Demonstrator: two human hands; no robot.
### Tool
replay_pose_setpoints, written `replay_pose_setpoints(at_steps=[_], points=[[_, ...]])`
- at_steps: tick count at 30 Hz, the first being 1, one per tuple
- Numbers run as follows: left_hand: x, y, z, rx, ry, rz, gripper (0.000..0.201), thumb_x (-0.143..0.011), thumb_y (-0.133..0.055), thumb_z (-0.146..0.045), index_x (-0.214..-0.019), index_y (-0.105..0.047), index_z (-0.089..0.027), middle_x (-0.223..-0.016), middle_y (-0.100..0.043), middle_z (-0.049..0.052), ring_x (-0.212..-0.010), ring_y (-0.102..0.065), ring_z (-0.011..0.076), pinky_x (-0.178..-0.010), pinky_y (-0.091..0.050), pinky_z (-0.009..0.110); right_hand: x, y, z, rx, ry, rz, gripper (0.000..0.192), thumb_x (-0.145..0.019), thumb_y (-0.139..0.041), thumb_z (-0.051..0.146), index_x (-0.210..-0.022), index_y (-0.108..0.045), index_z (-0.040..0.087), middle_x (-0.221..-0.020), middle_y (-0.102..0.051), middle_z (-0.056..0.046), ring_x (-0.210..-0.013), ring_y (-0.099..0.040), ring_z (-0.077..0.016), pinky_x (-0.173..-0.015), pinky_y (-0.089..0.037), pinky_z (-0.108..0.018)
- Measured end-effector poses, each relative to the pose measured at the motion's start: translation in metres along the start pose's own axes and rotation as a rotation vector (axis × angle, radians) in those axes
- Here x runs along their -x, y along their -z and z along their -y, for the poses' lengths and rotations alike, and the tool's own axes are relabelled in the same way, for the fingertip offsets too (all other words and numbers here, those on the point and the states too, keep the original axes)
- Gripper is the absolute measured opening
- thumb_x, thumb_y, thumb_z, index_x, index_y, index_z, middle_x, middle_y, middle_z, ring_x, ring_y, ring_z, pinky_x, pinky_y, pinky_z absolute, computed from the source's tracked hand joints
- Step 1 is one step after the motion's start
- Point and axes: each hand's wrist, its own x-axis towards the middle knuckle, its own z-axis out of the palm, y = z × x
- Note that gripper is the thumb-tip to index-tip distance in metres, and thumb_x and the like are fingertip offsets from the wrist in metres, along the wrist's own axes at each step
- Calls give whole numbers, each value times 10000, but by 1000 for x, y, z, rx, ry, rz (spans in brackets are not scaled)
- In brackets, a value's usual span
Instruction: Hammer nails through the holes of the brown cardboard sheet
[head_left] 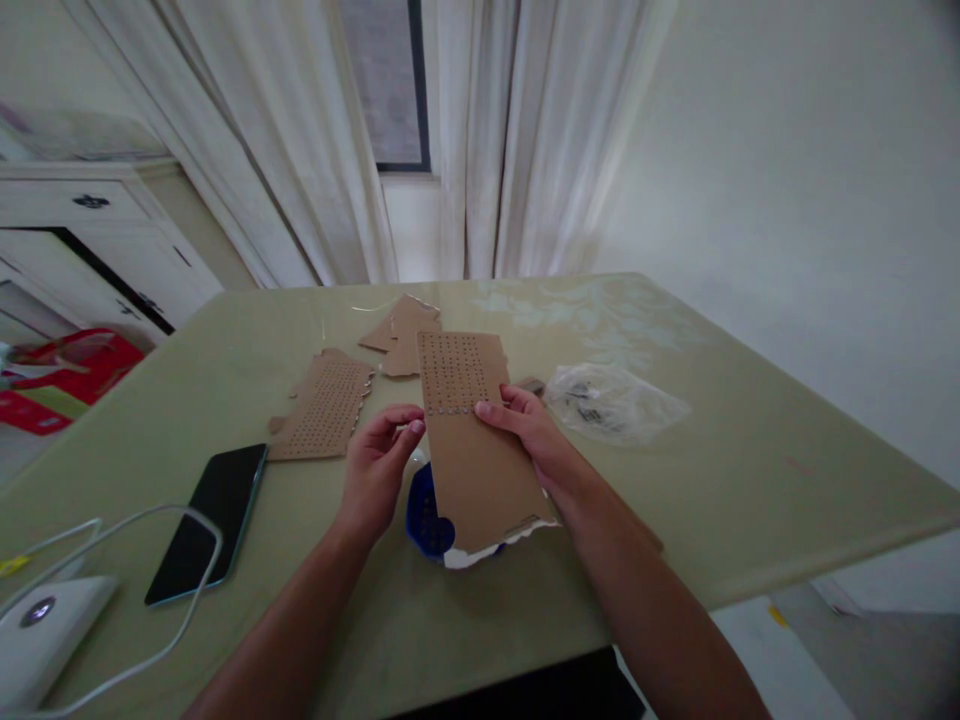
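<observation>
My right hand [529, 425] grips the right edge of a long brown cardboard sheet [472, 460] whose upper part is full of small punched holes. It holds the sheet tilted above a blue container [426, 520] on the table. My left hand [382, 455] is at the sheet's left edge, fingers curled and pinched close to the lowest row of holes; whether it holds something tiny is too small to tell.
A second perforated cardboard piece [326, 408] and torn scraps [401, 335] lie on the green table [675, 480]. A black phone [210, 520] and a white device with cable [45, 625] are at the left, a clear plastic bag [611, 402] at the right.
</observation>
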Motion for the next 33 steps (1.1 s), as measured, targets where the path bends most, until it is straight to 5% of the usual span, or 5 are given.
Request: replay_pose_setpoints(at_steps=[15, 19, 22, 24, 33], points=[[4, -1, -7, -26, -95, 60, 337, -848, -956, -516, -846, -818, -208, -889, -752, 42, -852, -704, 179, -802, -585, 289, -2, -2, 0, 164, -37, -35, 470, -644, -1070, 443, -976, -853, 190, -989, -893, -87, -823, -825, -231, -765, -661, -337], [6, 1, -6, -112, -112, 16, 319, -964, -847, -520, -1119, -835, -242, -1105, -808, 80, -999, -744, 222, -886, -603, 335, -1, -1, 1, 145, -5, -52, 463, -667, -1054, 455, -995, -854, 197, -997, -895, -86, -800, -827, -238, -757, -660, -350], [7, 3, -11, -295, -259, -27, 385, -1062, -729, -464, -1415, -757, -313, -1429, -754, 104, -1226, -712, 254, -994, -588, 383, 0, 1, 1, 144, 26, -82, 447, -693, -1036, 466, -1000, -856, 196, -989, -895, -83, -773, -820, -231, -722, -638, -331], [6, 5, -17, -467, -417, -18, 287, -1040, -768, -406, -1310, -815, -325, -1512, -720, 91, -1329, -676, 278, -1089, -554, 436, 0, 2, 1, 178, 36, -79, 437, -707, -1027, 479, -995, -862, 195, -979, -894, -80, -765, -813, -218, -703, -621, -311], [4, 9, -22, -644, -701, 44, 126, -1054, -705, -209, -1068, -813, -271, -1278, -869, 75, -1306, -773, 280, -1141, -569, 502, -2, 2, -3, 257, 47, 2, 467, -712, -1020, 519, -1004, -880, 184, -921, -885, -77, -810, -822, -236, -753, -640, -334]])
